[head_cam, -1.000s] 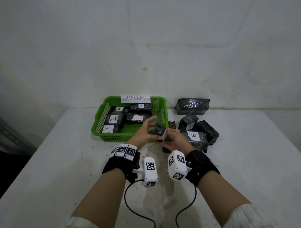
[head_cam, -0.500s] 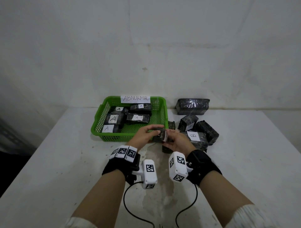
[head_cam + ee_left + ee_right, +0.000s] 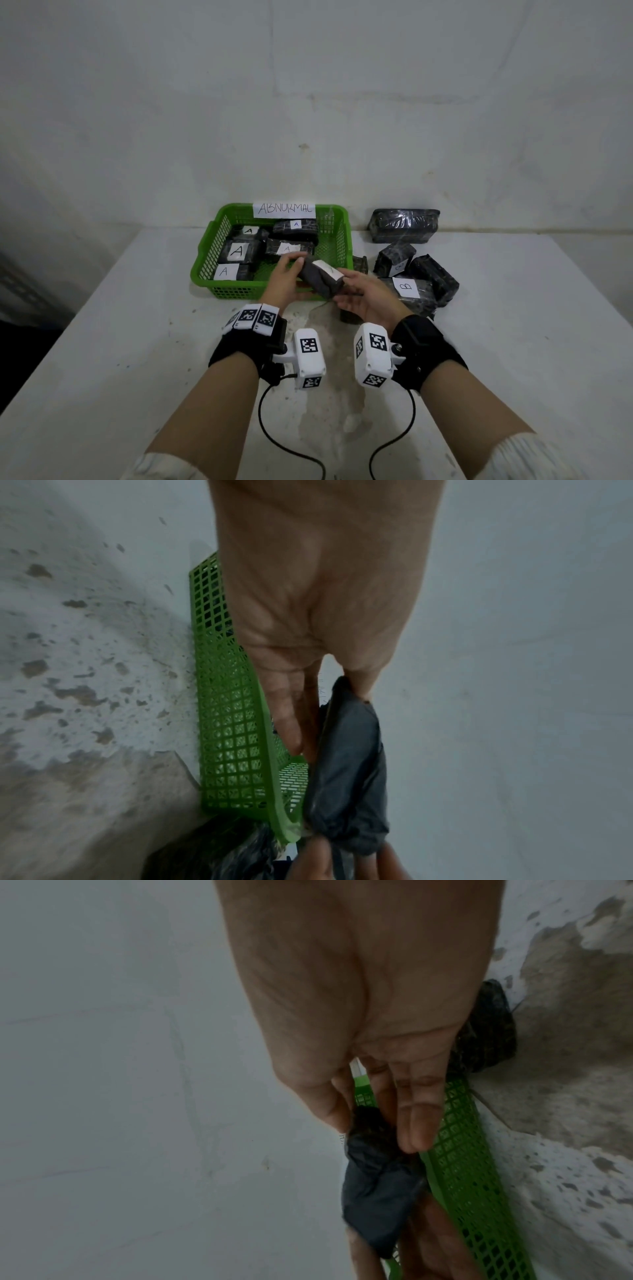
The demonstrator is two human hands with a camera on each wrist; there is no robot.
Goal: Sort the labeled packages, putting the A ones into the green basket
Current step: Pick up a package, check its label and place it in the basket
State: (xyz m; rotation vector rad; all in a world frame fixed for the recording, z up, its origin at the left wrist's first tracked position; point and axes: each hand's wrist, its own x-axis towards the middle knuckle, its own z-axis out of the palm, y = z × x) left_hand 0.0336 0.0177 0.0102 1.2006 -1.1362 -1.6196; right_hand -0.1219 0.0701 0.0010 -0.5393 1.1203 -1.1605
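A black wrapped package (image 3: 320,279) with a white label on its upper face is held between both hands, just above the front right corner of the green basket (image 3: 205,267). The label's letter is too blurred to read. My left hand (image 3: 296,274) grips its left end, with the fingers curled over the top. At the other end my right hand (image 3: 344,287) pinches it, thumb above and fingers below. The left wrist view shows the package (image 3: 346,764) beside the basket wall (image 3: 232,723); the right wrist view shows the package (image 3: 373,1185) and the basket (image 3: 469,1164). Several A-labelled packages (image 3: 238,251) lie in the basket.
A paper sign (image 3: 284,209) is fixed to the basket's back rim. Right of the basket lie a B-labelled package (image 3: 407,289), other black packages (image 3: 394,262) and a big one against the wall (image 3: 404,221). A small dark package (image 3: 359,263) stands by the basket's right wall.
The package has been turned between the hands, so its white label now faces up and it lies lengthwise from hand to hand. The hands have spread slightly apart.
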